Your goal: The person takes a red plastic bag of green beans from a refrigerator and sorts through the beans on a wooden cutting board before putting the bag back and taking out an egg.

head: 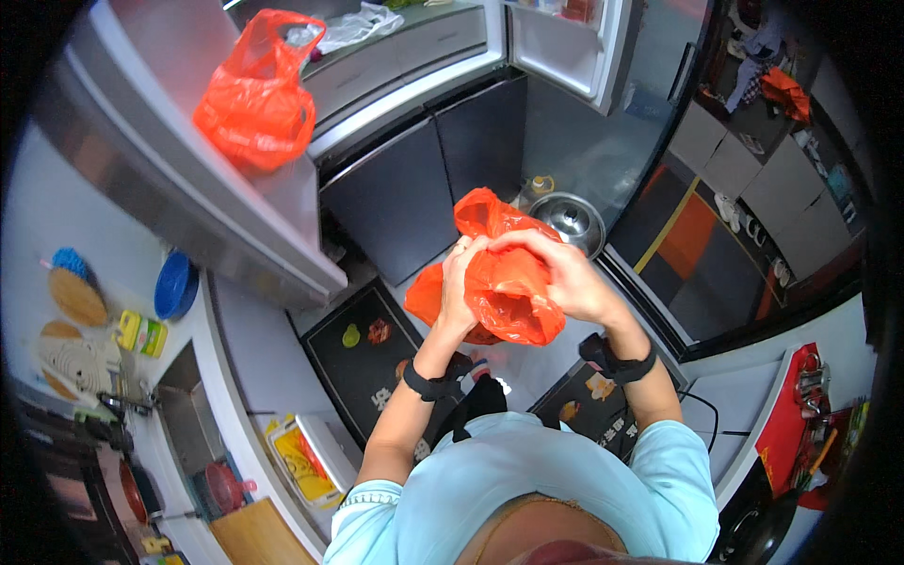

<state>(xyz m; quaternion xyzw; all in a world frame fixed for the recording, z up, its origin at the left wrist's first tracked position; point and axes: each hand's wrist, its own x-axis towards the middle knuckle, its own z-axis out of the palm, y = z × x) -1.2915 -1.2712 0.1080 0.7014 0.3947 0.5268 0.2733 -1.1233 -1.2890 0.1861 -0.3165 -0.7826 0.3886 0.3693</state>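
Note:
Both hands hold a crumpled red plastic bag (505,282) in front of my body. My left hand (459,286) grips its left side, and my right hand (558,268) is closed over its upper right part. The bag's crinkled opening faces down towards me; what it may contain cannot be seen. Another red plastic bag (258,106), with its handles standing up, rests in the open refrigerator door (282,212) at the upper left. A clear plastic bag (360,27) lies on the glass shelf inside the refrigerator.
A steel basin (571,222) and an oil bottle (540,187) stand on the floor beyond my hands. At the left, a counter holds a sink (187,395) and a blue basin (176,284). A bin with a yellow liner (304,459) hangs below. Dark mats (360,346) cover parts of the floor.

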